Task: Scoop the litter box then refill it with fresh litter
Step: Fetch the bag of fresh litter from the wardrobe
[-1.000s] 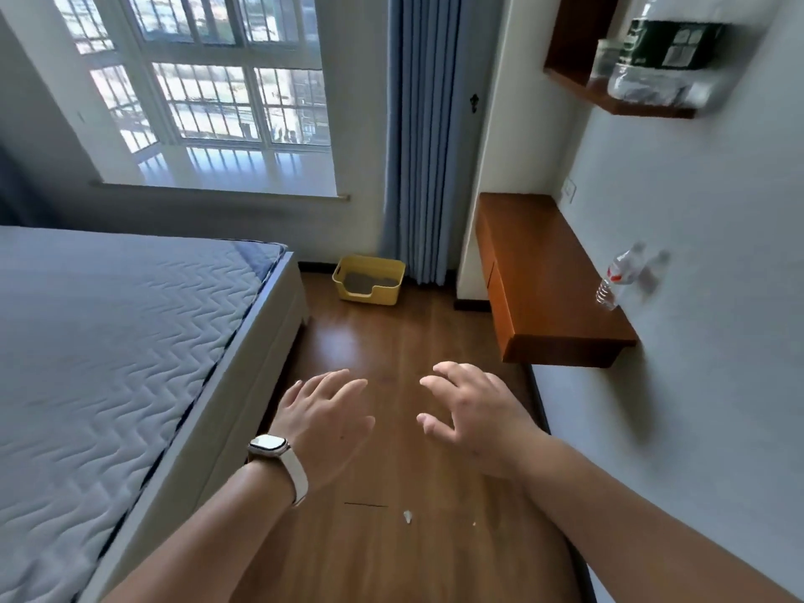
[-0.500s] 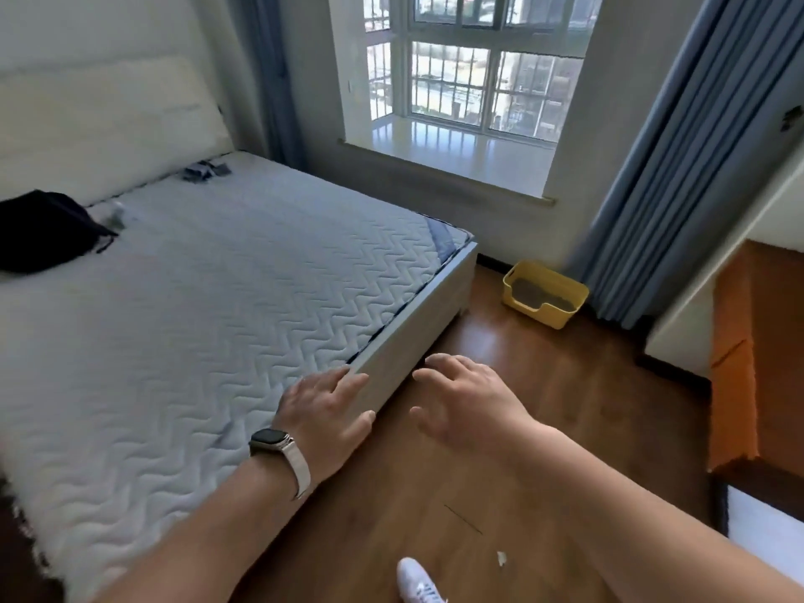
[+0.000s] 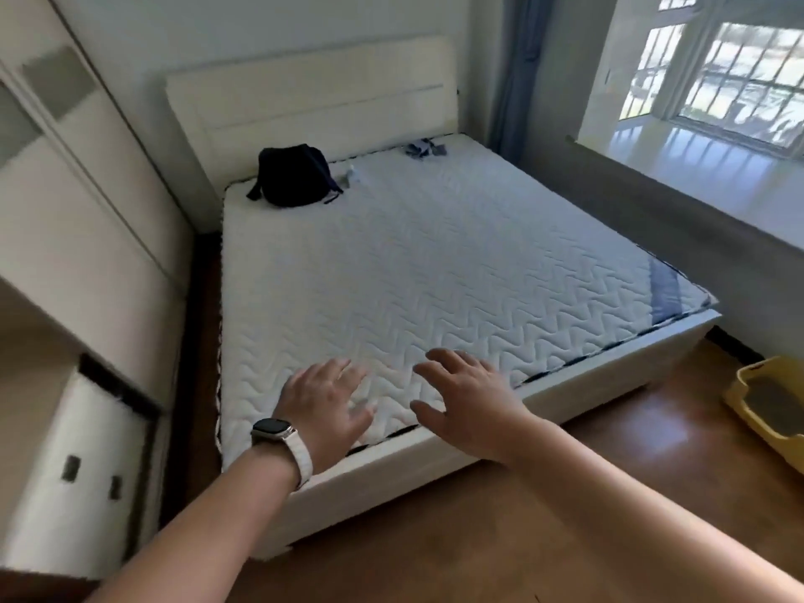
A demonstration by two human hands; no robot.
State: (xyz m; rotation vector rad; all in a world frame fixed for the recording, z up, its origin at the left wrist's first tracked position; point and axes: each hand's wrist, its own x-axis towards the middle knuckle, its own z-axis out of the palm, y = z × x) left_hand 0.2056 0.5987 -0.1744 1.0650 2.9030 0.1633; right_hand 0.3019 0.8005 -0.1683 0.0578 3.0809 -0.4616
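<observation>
litter box sits at right; left hand and right hand spread, holding nothing.

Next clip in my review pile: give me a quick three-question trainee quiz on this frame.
1. True or false: the left hand and the right hand are both spread open and hold nothing.
2. Where in the head view does the yellow litter box show? A: left edge. B: centre. C: right edge.
3. Fill in: the black bag lies on the mattress, close to the ____.

Key: 1 true; 2 C; 3 headboard.
</observation>
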